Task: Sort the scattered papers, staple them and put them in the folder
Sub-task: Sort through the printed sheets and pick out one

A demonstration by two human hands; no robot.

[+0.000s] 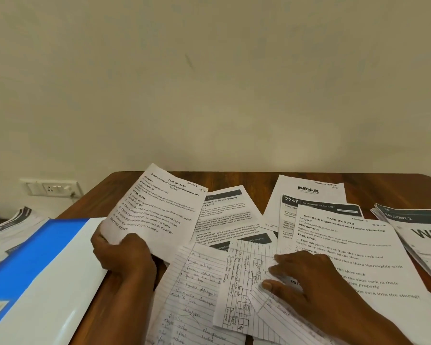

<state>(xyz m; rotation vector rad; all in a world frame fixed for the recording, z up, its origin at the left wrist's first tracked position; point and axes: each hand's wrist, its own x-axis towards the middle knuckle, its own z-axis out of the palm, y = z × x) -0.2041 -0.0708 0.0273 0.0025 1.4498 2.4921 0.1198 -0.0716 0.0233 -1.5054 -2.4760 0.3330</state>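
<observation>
Printed and handwritten papers lie scattered over the brown wooden table (383, 188). My left hand (125, 255) grips the lower edge of a printed task sheet (159, 207) and holds it tilted up off the table. My right hand (309, 277) rests flat on the overlapping lined handwritten pages (244, 282), fingers spread, with the thumb on a page edge. A printed shoe rack sheet (346, 240) lies partly under that hand. The blue and white folder (42, 265) lies closed at the left. No stapler is in view.
More printed sheets lie at the back: a knives sheet (224, 215) and a blinkit sheet (309, 192). A paper stack (418, 235) sits at the right edge, another pile (8, 230) at the far left. A wall socket (52, 188) is behind.
</observation>
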